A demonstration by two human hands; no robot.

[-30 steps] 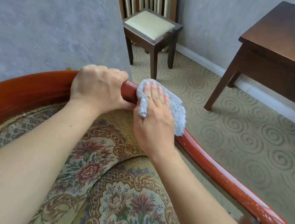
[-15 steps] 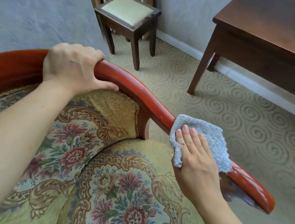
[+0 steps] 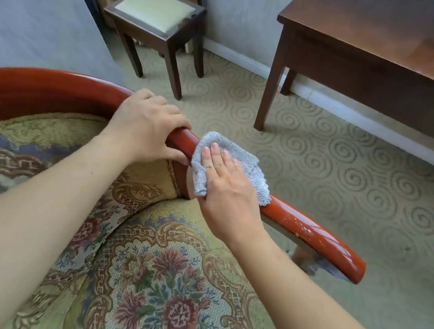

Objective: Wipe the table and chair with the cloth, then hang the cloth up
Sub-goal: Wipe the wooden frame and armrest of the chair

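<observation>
Cloth (image 3: pixel 237 164) under flat right hand (image 3: pixel 227 192) on chair armrest (image 3: pixel 311 229), left hand (image 3: pixel 147 126) gripping beside

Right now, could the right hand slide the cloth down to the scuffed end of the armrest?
Probably yes: the right hand presses the cloth on the armrest, whose remaining length lies bare.

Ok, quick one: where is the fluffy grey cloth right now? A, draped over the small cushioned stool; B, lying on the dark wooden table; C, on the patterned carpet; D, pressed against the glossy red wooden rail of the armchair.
D: the right hand presses the fluffy grey cloth flat onto the glossy red wooden rail, beside the left hand gripping that rail.
</observation>
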